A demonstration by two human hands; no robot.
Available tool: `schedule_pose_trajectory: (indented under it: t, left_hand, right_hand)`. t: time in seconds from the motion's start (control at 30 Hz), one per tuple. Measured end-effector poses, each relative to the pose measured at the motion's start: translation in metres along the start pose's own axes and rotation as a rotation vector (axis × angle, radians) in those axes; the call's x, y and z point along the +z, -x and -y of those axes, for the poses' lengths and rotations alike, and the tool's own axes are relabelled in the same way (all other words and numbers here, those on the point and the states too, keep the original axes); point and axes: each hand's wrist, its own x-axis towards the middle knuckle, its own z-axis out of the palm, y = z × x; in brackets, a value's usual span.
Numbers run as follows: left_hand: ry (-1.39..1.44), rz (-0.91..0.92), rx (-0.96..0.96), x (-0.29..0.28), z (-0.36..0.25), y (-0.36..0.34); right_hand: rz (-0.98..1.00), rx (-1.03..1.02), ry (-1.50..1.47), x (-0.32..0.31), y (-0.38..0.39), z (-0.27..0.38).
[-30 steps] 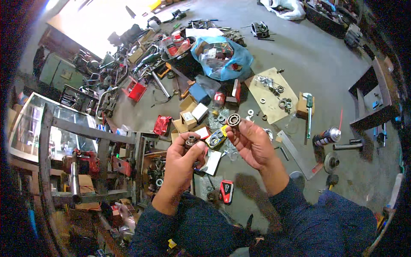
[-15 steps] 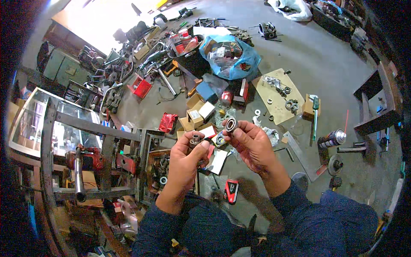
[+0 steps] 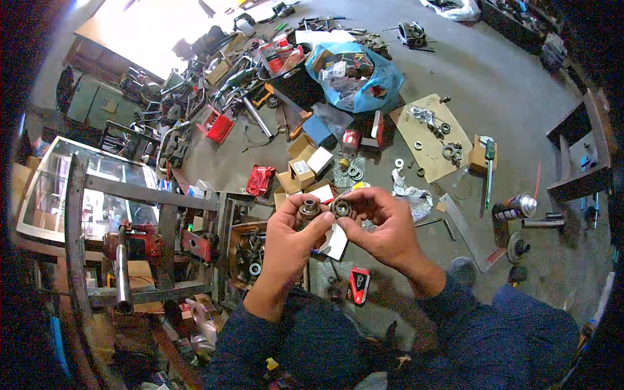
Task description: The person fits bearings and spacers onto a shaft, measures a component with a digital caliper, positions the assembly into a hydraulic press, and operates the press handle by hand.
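My left hand is closed round a stepped metal hub with a hole through its top. Between the thumb and fingers of my right hand is a ball bearing, its ring face showing. Both parts are side by side in front of me, the thumbs almost meeting. Whether hub and bearing touch is hard to make out. Below the hands, on the floor, lies a red and black box. A white box flap shows just under the fingers.
Opened cardboard boxes and a red packet lie beyond my hands. Bearings rest on a tan board, near a caliper and a spray can. A metal frame stands at left; a blue bag sits farther off.
My right hand has brought the bearing left and down, close beside the hub. The bearing has turned, and the hub's open top now tilts more toward me. The view has shifted slightly.
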Motion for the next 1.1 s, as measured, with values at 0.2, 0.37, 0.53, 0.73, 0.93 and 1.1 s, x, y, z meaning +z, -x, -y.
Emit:
schedule_pose_trajectory:
  t: [0.2, 0.37, 0.53, 0.73, 0.93, 1.1]
  left_hand:
    - [0.051, 0.007, -0.015, 0.001, 0.004, -0.005]
    - [0.032, 0.006, -0.025, 0.004, 0.003, -0.007]
    - [0.022, 0.017, -0.066, 0.004, 0.002, -0.009]
    - [0.025, 0.030, -0.086, 0.003, 0.003, -0.012]
    - [-0.002, 0.078, -0.085, 0.003, 0.002, -0.012]
    - [-0.125, 0.055, -0.053, 0.002, 0.004, -0.012]
  right_hand:
    - [0.065, 0.016, 0.141, -0.008, -0.003, 0.005]
    - [0.029, -0.048, 0.222, -0.010, -0.005, 0.005]
    - [-0.009, -0.114, 0.306, -0.011, -0.007, 0.007]
    - [-0.018, -0.199, 0.389, -0.012, -0.009, 0.010]
    - [0.033, -0.291, 0.439, -0.013, -0.013, 0.011]
    - [0.072, -0.262, 0.416, -0.014, -0.015, 0.007]
